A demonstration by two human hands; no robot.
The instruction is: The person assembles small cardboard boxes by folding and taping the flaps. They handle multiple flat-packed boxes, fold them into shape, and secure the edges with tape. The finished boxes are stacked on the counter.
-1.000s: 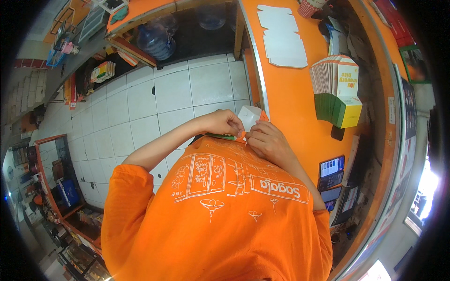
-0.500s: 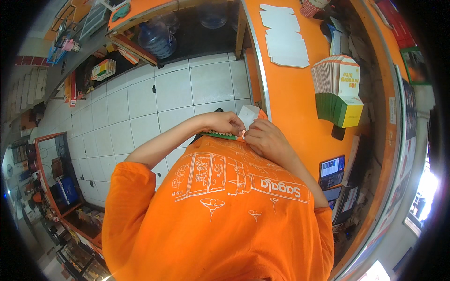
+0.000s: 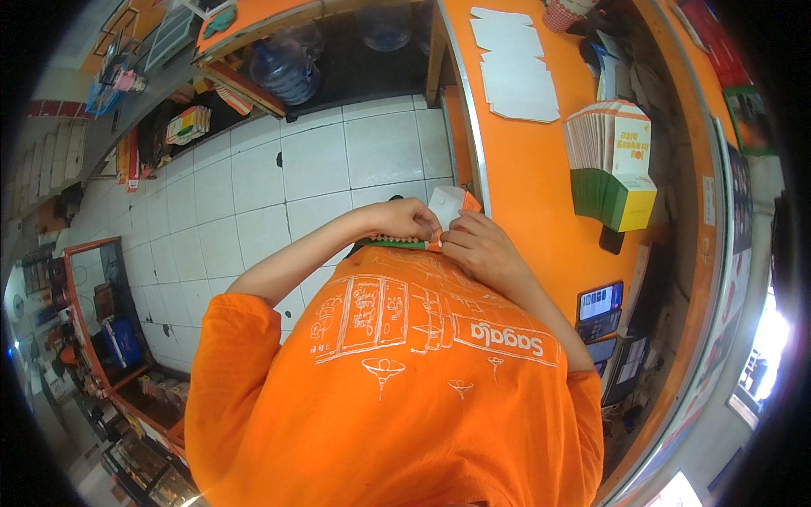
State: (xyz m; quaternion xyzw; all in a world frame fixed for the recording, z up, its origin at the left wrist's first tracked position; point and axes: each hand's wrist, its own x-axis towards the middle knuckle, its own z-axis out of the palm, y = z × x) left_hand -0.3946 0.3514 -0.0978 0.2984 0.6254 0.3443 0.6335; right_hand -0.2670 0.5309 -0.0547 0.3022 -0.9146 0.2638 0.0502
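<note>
Close to my body, both hands meet on a small carton (image 3: 445, 200), white on its inner side with orange and green on the outside. My left hand (image 3: 407, 220) pinches its near edge, fingers curled in. Against the carton's right side, my right hand (image 3: 480, 248) has its fingers bent round the edge, almost touching the left fingertips. A green strip with a zigzag edge shows under my left wrist. The fingers and the shirt hide much of the carton.
An orange counter (image 3: 524, 194) runs along the right. On it lie white flat cartons (image 3: 517, 76), a fanned stack of printed cartons (image 3: 612, 160), a dark phone (image 3: 611, 240) and lit devices (image 3: 600, 300). Water jugs (image 3: 283, 72) stand beyond the tiled floor (image 3: 317, 160).
Hardly anything differs. Both hands stay at the carton with only slight finger movement, and the view has shifted a few pixels.
</note>
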